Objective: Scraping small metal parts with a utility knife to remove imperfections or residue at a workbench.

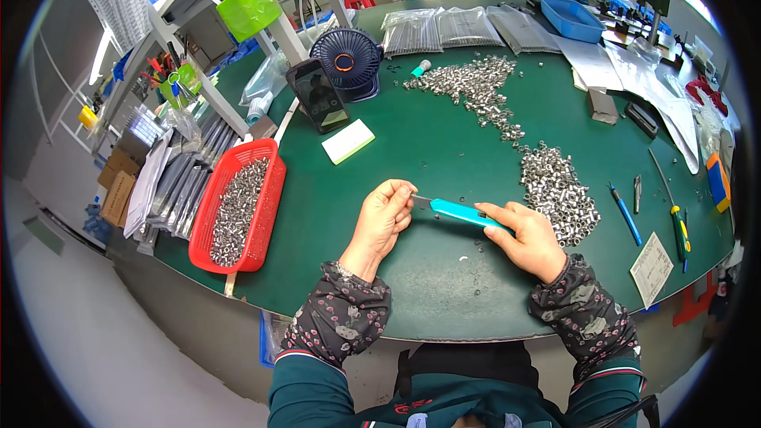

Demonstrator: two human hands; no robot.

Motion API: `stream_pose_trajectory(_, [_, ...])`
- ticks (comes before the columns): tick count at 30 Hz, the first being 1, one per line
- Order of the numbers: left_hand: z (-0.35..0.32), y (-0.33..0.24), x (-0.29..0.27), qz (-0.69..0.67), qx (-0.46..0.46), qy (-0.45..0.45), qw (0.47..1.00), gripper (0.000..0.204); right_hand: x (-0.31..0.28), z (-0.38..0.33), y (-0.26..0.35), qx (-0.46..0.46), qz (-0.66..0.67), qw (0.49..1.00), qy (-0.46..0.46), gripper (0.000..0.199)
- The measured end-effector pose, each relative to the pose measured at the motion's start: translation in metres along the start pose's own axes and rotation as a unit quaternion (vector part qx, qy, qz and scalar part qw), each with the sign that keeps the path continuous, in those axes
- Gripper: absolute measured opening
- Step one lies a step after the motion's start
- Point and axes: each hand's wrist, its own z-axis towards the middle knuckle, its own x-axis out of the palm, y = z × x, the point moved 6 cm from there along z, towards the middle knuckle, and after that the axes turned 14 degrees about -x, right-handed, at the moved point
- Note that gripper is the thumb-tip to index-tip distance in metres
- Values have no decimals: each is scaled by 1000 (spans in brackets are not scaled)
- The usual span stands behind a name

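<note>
My right hand (529,239) grips a teal-handled hand tool (466,213) with a thin metal tip, its index finger stretched along the handle. That tip points left and meets the pinched fingertips of my left hand (379,222). Whatever small piece the left fingers hold is mostly hidden. Both hands are above the green table, near its front edge. Just beyond my right hand lies a pile of small metal rings (557,194). A second, looser heap of metal rings (476,83) spreads farther back. At the left, a red plastic basket (273,210) holds many similar metal pieces.
A phone (319,97) leans beside a dark fan (346,62), with a pale notepad (348,141) in front. On the right are a blue pen (625,214), a screwdriver (678,230) and a paper slip (652,269). Plastic bags and a blue tray (572,20) line the back.
</note>
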Motion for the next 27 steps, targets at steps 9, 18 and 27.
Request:
stream_pose_trajectory(9, [-1,2,0,37,-17,-38,998,19,-6,1,10,-40,-135,989,-41,31])
stream_pose_trajectory(18, [-1,1,-1,59,-30,-47,997,20,-8,1,16,-71,-189,978,-60,33])
stream_pose_trajectory(27, [-1,3,-3,64,-45,-40,996,22,-10,1,20,-83,-201,974,-70,36])
